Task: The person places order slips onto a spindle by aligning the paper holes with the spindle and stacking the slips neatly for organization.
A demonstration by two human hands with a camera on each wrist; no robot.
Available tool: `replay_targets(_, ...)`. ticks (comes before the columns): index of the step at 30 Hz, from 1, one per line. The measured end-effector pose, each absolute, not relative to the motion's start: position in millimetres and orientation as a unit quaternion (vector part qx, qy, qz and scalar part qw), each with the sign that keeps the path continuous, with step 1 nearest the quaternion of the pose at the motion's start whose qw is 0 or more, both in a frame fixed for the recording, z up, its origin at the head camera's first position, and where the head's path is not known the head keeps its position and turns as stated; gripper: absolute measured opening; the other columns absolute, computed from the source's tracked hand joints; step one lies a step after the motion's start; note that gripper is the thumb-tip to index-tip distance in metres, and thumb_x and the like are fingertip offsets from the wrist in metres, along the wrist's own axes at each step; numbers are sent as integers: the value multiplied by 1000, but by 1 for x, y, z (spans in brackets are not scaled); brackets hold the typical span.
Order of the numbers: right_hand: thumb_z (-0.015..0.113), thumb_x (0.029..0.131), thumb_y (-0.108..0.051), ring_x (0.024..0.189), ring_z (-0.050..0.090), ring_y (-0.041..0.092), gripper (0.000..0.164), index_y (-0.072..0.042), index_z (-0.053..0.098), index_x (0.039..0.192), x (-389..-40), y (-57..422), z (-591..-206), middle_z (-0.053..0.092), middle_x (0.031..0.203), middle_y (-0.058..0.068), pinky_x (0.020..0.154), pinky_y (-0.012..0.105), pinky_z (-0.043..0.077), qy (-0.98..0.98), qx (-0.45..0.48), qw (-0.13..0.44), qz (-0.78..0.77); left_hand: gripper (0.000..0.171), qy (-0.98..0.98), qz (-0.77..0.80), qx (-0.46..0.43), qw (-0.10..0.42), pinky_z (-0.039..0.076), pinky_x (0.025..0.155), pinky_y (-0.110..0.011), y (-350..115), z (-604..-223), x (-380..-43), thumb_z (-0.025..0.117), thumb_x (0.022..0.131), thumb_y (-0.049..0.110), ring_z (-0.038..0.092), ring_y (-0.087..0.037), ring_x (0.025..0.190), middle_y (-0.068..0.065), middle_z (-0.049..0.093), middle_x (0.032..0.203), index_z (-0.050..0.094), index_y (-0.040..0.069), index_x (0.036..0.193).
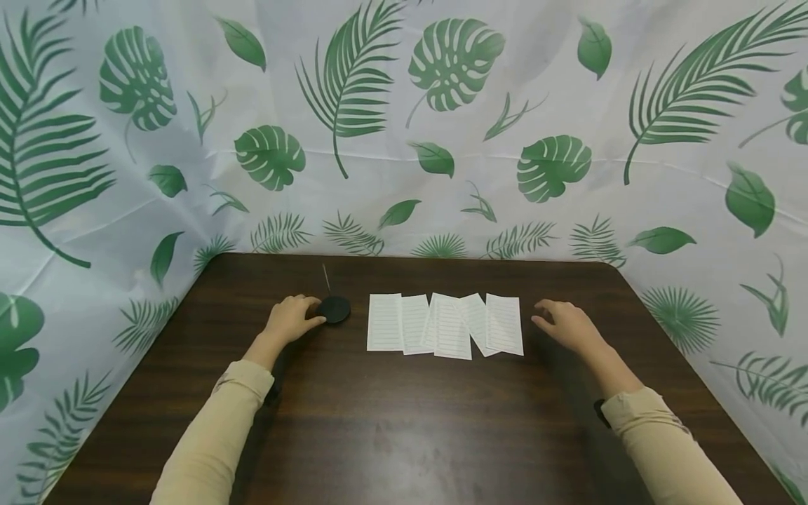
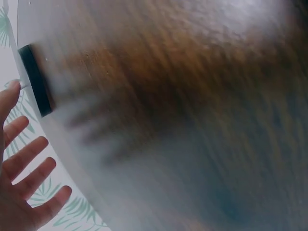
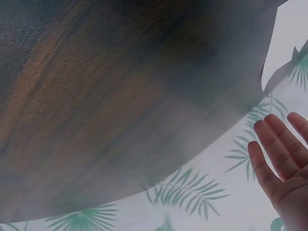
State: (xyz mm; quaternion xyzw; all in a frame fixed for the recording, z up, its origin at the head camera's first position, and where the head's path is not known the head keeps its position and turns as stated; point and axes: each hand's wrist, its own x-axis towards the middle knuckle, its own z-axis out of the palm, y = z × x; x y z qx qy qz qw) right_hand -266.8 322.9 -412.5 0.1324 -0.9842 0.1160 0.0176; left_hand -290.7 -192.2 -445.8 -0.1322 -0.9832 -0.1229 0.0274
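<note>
A paper spike [image 1: 334, 309] with a round black base and a thin upright rod stands at the back left of the table. My left hand [image 1: 290, 321] is just left of it, thumb and fingers spread towards the base. In the left wrist view the left hand [image 2: 29, 178] shows its fingers apart and not wrapped around the black base [image 2: 36, 82]; whether a fingertip touches it I cannot tell. Several white lined paper slips [image 1: 385, 322] lie in a row, some overlapping. To their right, my right hand [image 1: 568, 325] hovers low with relaxed fingers, holding nothing.
The dark wooden table [image 1: 404, 421] has rounded back corners. Behind it and at both sides hangs a white curtain [image 1: 391, 154] printed with green leaves. Both forearms, in beige sleeves [image 1: 214, 428], reach in from the front edge.
</note>
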Motion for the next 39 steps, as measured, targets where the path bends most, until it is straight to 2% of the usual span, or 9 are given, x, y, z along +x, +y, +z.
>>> replay_targets(7, 59, 92, -18, 88, 64, 38, 33, 9, 59, 113, -270, 308, -409, 67, 97, 25, 73, 50, 55, -981, 154, 27, 112, 64, -983, -138, -122, -2, 49, 88, -60, -190, -444, -291, 68, 84, 42, 49, -45, 116, -25, 50, 133, 51, 6, 134)
replay_targets(16, 62, 89, -14, 79, 65, 30, 28, 7, 62, 107, -274, 291, -409, 68, 89, 19, 68, 47, 55, -977, 178, 49, 108, 83, -984, -154, -87, -33, 41, 92, -69, -184, -448, -295, 70, 80, 49, 43, -47, 123, -22, 46, 139, 37, 9, 144)
replay_targets(23, 64, 89, -16, 83, 65, 33, 30, 6, 63, 109, -278, 279, -406, 69, 93, 20, 72, 49, 55, -972, 205, 60, 93, 79, -976, -189, -98, -42, 38, 94, -71, -176, -450, -303, 70, 82, 45, 37, -48, 127, -24, 43, 141, 38, 4, 143)
replay_targets(27, 63, 89, -18, 89, 65, 35, 30, 4, 63, 111, -280, 272, -403, 69, 98, 20, 76, 50, 54, -971, 212, 59, 88, 76, -976, -192, -92, -43, 39, 95, -70, -174, -451, -302, 69, 83, 43, 38, -47, 126, -23, 42, 141, 40, 3, 142)
replay_targets(39, 63, 89, -18, 90, 65, 35, 31, 4, 62, 111, -283, 246, -398, 68, 101, 21, 76, 49, 55, -963, 243, 58, 100, 69, -975, -207, -53, -55, 40, 98, -64, -168, -451, -301, 71, 84, 34, 44, -43, 124, -21, 44, 139, 44, 2, 139)
